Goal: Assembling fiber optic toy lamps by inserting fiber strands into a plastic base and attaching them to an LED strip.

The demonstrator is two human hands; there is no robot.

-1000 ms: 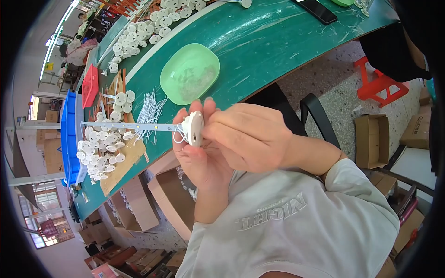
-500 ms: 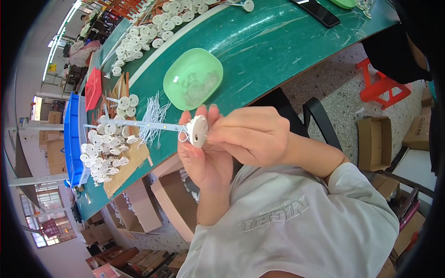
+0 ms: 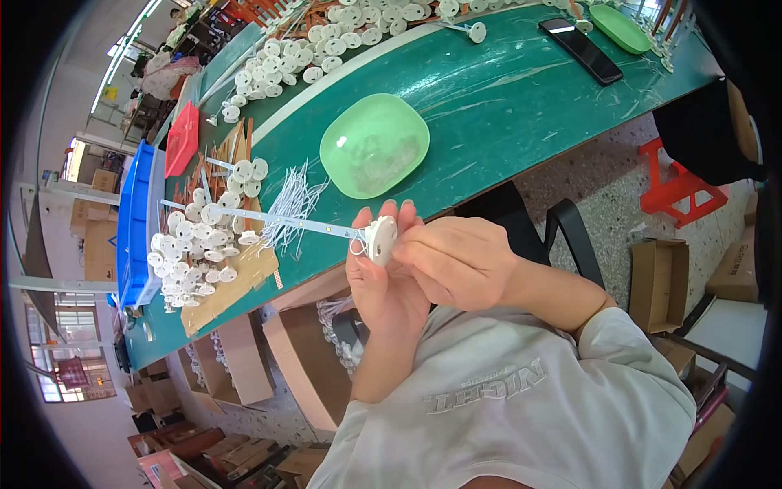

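Note:
A white round disc (image 3: 381, 241) with small holes is held upright in my left hand (image 3: 386, 297), its fingers behind and around the edge. From the disc's back a thin white LED strip (image 3: 305, 225) sticks out to the left, with a thin white wire looped beside it. My right hand (image 3: 464, 259) is closed in a pinch against the disc's front face. Whatever its fingertips hold is too small or hidden to make out. Just beyond my hands stands a light green bowl (image 3: 358, 122) with a heap of small clear pieces (image 3: 393, 163) in it.
White discs with strips (image 3: 195, 244) are piled on cardboard at the left, beside a bundle of white wires (image 3: 295, 208). Another pile (image 3: 285, 61) lies farther back. A blue bin (image 3: 134, 228), red basket (image 3: 182, 138), black phone (image 3: 582, 53) and second green bowl (image 3: 615, 28) stand around.
The whole view has shifted, so bowl, piles and hands all appear farther right and slightly lower. Both hands keep the same hold, with the right pinch still at the disc's face.

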